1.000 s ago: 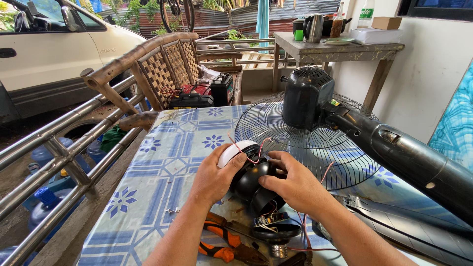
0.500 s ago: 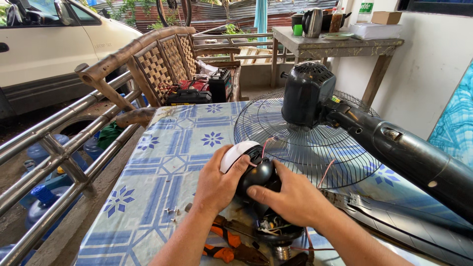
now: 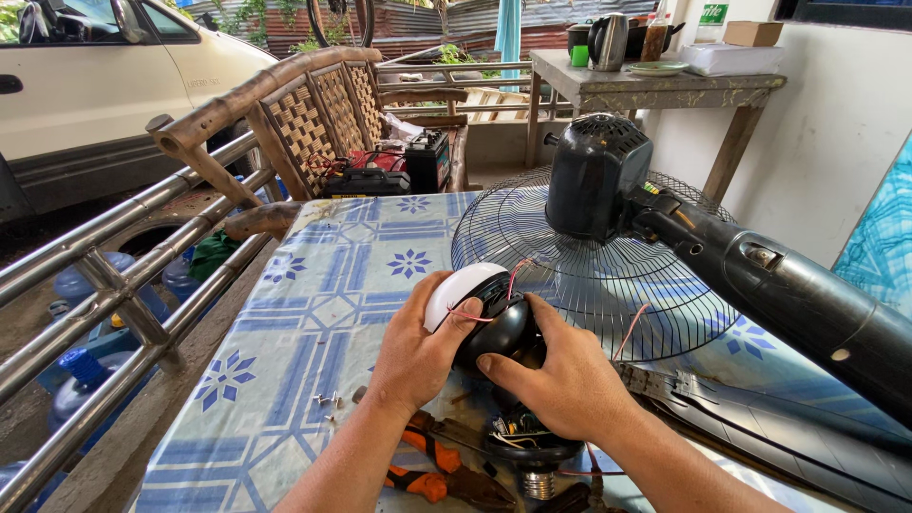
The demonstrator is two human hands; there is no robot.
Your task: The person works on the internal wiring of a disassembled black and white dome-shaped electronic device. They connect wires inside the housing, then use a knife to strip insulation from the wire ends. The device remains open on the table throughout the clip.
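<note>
Head view: My left hand [image 3: 418,347] grips the bulb housing [image 3: 489,318], a part with a white dome and a black body, and its fingers are clamped on the white dome side. My right hand [image 3: 560,380] holds the same housing from the opposite side, with its fingers closed on the black body. The housing sits above the desk [image 3: 313,313], which carries a blue and white patterned cloth. Thin red wires [image 3: 508,285] run over the housing. Just below the housing, a black base with exposed wiring [image 3: 527,442] rests on the desk, partly hidden by my right wrist. Orange-handled pliers [image 3: 432,465] lie below and left of the housing. Small screws [image 3: 331,404] lie left of the housing, on the cloth. Behind the housing, a fan with a black motor [image 3: 594,180] and a wire grille [image 3: 532,237] lies on the desk.
</note>
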